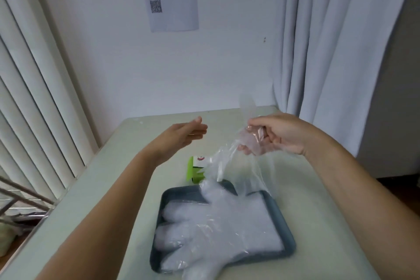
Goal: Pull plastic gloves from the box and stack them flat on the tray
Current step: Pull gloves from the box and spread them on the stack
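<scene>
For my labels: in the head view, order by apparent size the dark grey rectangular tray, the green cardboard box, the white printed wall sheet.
Largest to smallest:
tray
wall sheet
box, smallest, though a clear glove partly hides it.

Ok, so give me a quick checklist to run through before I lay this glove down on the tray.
1. Right hand grips the glove at its cuff end: ok.
2. Left hand is free to smooth it: ok, it is open and holds nothing.
3. Glove is clear of the box: cannot tell, because the film overlaps the box in this view.
4. Glove is flat: not ok. It is bunched at the hand and hangs in folds.
5. Glove lies inside the tray: not ok. Its fingers reach past the near rim.
6. Stack in the tray lies flat: ok, as far as it shows.
</scene>
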The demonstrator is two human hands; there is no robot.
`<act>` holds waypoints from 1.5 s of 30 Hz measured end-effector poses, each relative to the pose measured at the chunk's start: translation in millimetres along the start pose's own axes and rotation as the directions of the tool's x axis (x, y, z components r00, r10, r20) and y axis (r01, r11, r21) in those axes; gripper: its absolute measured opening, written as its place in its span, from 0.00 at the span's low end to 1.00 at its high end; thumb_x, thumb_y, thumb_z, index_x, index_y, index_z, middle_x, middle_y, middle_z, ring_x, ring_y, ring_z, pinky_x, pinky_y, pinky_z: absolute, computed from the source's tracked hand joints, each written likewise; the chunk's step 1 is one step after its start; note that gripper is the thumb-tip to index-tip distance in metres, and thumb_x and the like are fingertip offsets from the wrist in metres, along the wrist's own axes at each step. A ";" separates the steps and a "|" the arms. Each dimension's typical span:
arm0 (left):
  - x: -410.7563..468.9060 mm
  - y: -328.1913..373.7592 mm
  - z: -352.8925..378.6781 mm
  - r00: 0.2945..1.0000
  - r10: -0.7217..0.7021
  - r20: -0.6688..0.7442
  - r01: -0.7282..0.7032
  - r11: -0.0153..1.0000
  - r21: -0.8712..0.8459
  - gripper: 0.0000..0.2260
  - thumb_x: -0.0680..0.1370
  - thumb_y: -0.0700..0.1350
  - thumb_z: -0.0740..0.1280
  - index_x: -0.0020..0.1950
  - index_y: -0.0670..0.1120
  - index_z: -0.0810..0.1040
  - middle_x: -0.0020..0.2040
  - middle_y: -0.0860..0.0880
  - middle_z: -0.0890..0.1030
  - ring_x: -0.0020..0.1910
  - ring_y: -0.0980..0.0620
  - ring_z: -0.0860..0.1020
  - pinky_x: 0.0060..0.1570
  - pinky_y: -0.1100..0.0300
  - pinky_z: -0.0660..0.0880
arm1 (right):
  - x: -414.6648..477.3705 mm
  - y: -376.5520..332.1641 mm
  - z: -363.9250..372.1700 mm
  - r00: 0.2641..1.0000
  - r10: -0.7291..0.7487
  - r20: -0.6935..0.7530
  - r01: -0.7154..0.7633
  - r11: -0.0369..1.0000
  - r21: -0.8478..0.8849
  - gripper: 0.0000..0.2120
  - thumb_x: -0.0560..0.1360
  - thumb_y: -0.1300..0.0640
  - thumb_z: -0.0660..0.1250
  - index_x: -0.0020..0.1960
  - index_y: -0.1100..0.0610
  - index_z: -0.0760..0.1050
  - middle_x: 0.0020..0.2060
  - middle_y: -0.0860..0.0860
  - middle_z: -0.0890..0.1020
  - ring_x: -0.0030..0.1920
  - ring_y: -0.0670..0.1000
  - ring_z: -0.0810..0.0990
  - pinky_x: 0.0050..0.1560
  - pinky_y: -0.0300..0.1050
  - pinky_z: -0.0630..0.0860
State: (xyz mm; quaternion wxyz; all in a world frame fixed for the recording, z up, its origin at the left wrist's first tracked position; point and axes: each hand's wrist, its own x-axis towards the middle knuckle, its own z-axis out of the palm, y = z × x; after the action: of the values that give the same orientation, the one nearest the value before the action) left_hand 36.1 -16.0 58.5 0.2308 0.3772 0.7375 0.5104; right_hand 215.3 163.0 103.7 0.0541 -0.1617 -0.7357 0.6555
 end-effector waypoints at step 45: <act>-112.8 -24.8 32.4 0.951 -0.297 0.081 0.308 0.908 -0.284 0.12 0.78 0.28 0.58 0.55 0.39 0.78 0.42 0.43 0.82 0.34 0.51 0.81 0.34 0.62 0.79 | -24.4 86.6 52.8 0.922 -0.348 -0.171 0.260 0.882 -0.392 0.08 0.80 0.61 0.62 0.47 0.61 0.80 0.31 0.48 0.78 0.24 0.37 0.73 0.24 0.29 0.66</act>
State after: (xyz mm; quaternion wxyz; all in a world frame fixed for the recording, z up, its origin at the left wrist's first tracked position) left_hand 120.4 -91.4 18.4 0.3737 0.2289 0.6988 0.5654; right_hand 237.4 113.2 14.8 0.2132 -0.1276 -0.8482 0.4678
